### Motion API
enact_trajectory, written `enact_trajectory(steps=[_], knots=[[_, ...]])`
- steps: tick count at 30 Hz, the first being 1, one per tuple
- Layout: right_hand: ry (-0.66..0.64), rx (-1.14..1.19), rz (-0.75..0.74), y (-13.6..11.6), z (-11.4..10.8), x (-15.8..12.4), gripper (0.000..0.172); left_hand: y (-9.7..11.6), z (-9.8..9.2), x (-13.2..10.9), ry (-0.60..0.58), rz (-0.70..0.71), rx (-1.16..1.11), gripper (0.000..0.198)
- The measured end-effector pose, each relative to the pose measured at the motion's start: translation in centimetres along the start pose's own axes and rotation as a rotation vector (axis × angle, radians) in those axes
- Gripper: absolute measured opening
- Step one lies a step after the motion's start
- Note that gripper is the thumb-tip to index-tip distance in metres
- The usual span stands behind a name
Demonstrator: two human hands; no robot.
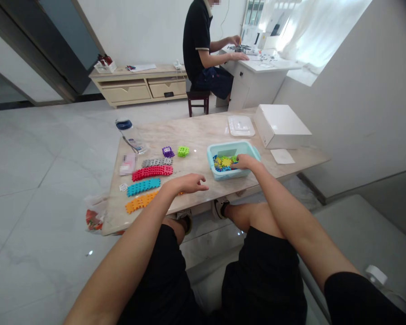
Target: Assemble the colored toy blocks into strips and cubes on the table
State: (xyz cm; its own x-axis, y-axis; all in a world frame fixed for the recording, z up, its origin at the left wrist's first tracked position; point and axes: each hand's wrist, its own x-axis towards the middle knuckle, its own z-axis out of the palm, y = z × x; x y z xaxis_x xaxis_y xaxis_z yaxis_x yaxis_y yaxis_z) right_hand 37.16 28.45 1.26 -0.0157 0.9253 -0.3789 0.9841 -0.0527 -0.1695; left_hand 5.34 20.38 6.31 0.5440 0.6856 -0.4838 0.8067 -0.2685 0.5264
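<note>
Across the table's (192,131) left part, an orange strip (138,203), a blue strip (144,186), a red strip (152,172) and a grey strip (150,163) are laid out, followed by a purple block (168,151) and a green block (183,151). The orange strip is partly hidden by the left hand (192,183), which is held loosely curled, its fingers parted. Toothed pieces (226,161) are contained in the tub (227,175), reached into by the right hand (246,161); whether any is gripped cannot be told. Farther right, a white box (284,124) is seen.
</note>
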Motion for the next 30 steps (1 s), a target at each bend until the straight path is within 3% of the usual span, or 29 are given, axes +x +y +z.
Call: enact_trajectory(steps=[4, 9, 11, 13, 16, 19, 21, 25, 30], knots=[[-0.065, -0.035, 0.055, -0.9, -0.4, -0.3, 0.056, -0.6, -0.3, -0.5, 0.028, 0.003, 0.011, 0.062], [-0.014, -0.032, 0.049, -0.6, -1.9, -1.6, 0.051, -1.9, -0.9, -1.6, 0.144, -0.025, 0.022, 0.057], [0.075, 0.01, 0.034, -0.3, -2.6, -2.3, 0.054, -1.9, -1.1, -1.9, 0.246, -0.047, 0.018, 0.051], [0.305, 0.17, 0.023, -0.5, -3.1, -3.0, 0.062, -1.4, -1.1, -2.0, 0.383, -0.052, -0.036, 0.043], [0.459, 0.545, -0.186, -2.5, -3.2, -4.2, 0.076, -0.2, -1.4, -1.4, 0.592, -0.035, -0.269, 0.041], [0.349, 0.897, -0.539, -6.2, -2.9, -6.1, 0.084, 1.0, -1.7, -0.9, 0.57, -0.028, -0.683, 0.065], [0.26, 1.004, -0.666, -8.7, -2.6, -7.4, 0.079, 1.5, -1.8, -0.9, 0.507, 0.008, -0.894, 0.074], [0.133, 1.064, -0.764, -12.0, -2.1, -8.7, 0.069, 1.5, -1.7, -1.1, 0.485, 0.085, -1.021, 0.067], [0.084, 1.103, -0.667, -13.0, -1.8, -8.4, 0.061, 0.4, -1.2, -0.5, 0.734, 0.027, -0.838, 0.056]])
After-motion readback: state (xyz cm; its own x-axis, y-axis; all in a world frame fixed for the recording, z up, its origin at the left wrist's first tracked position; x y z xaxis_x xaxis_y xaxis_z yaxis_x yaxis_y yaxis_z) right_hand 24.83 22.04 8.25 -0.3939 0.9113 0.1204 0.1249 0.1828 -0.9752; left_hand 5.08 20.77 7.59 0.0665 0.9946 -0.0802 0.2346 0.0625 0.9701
